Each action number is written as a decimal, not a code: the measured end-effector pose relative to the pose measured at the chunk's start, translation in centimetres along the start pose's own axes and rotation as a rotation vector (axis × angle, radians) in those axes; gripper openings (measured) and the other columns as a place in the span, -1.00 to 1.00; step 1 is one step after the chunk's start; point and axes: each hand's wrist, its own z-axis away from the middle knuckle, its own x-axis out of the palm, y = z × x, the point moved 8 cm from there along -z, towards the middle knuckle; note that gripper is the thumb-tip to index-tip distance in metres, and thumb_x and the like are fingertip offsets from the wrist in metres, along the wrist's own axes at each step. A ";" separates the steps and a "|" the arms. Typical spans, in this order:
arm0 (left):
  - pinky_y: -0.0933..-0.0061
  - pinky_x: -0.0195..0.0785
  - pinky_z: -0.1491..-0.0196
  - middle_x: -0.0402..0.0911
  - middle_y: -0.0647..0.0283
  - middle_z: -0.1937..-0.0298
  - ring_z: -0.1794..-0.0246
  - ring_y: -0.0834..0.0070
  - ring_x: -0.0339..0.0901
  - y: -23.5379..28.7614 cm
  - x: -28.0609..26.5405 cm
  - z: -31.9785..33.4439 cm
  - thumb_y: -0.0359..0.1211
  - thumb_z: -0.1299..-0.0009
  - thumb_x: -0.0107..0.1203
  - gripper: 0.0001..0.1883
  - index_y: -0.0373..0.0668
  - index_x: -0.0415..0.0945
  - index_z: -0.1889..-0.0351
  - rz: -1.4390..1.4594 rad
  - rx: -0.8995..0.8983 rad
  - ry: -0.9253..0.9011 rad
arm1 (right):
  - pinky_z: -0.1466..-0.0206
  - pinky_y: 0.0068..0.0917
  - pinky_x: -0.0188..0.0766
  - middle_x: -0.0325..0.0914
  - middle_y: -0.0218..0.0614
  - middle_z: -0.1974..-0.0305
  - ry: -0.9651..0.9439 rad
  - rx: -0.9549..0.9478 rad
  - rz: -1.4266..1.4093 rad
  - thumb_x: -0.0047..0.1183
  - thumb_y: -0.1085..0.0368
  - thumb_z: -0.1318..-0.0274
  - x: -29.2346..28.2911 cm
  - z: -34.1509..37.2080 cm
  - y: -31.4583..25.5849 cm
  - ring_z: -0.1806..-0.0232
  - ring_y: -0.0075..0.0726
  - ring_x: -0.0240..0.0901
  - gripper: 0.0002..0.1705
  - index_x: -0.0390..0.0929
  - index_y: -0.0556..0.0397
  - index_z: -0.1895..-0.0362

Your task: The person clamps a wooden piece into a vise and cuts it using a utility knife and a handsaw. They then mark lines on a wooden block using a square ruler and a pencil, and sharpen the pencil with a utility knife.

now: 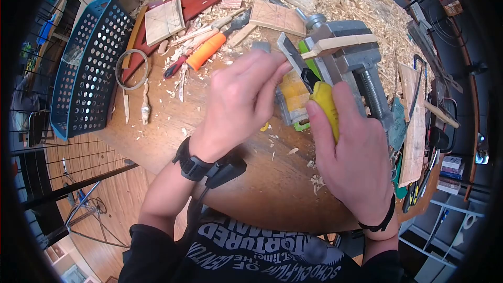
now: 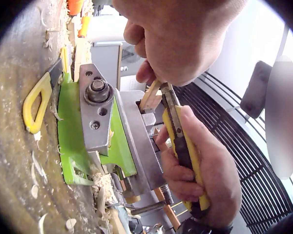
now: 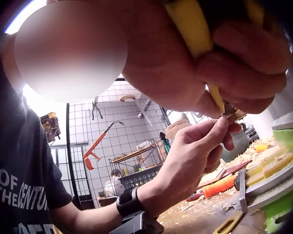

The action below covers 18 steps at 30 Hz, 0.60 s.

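Note:
A pale wooden piece point(image 1: 343, 43) lies across the top of the metal vise point(image 1: 361, 60); whether its jaws clamp it is unclear. My left hand point(image 1: 238, 94) pinches the narrow near end of the wood, fingers curled; in the right wrist view the left hand point(image 3: 185, 156) shows thumb and forefinger together at the tip. My right hand point(image 1: 353, 162) grips a yellow utility knife point(image 1: 326, 106), its blade point(image 1: 291, 55) extended beside the wood's narrow end. In the left wrist view the knife point(image 2: 180, 141) meets the wood point(image 2: 150, 96) just below my left hand point(image 2: 180, 41).
Wood shavings point(image 1: 377, 18) cover the table's far side. Left of the hands are an orange-handled tool point(image 1: 207, 51), a square wood block point(image 1: 164, 21), a ring point(image 1: 132, 69) and a blue perforated basket point(image 1: 91, 68). A long board point(image 1: 414, 126) and several tools are at the right edge.

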 end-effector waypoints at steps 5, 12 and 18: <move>0.32 0.33 0.52 0.48 0.12 0.51 0.57 0.20 0.49 0.1 0.0 -0.1 -0.57 -0.33 0.16 -0.91 -0.29 0.59 0.22 -0.004 0.011 0.002 | 0.50 0.05 0.28 0.46 0.12 0.55 0.023 -0.013 0.019 0.05 0.24 -0.33 0.0 0.2 0.0 0.46 0.38 0.47 -0.77 0.33 0.11 0.13; 0.33 0.34 0.52 0.50 0.11 0.50 0.57 0.22 0.50 0.1 0.1 -0.1 -0.56 -0.33 0.17 -0.89 -0.30 0.59 0.20 -0.008 -0.002 -0.003 | 0.65 -0.12 0.37 0.47 -0.13 0.71 0.065 -0.067 0.150 0.02 0.11 -0.36 -0.2 0.6 0.3 0.64 0.08 0.53 -0.71 0.32 0.06 0.15; 0.34 0.34 0.52 0.51 0.10 0.49 0.57 0.22 0.50 0.2 0.0 -0.2 -0.57 -0.33 0.17 -0.88 -0.32 0.60 0.19 0.003 -0.005 0.004 | 0.66 -0.12 0.36 0.47 -0.13 0.71 0.072 -0.057 0.181 0.04 0.12 -0.34 -0.3 1.0 0.5 0.65 0.09 0.52 -0.70 0.31 0.06 0.17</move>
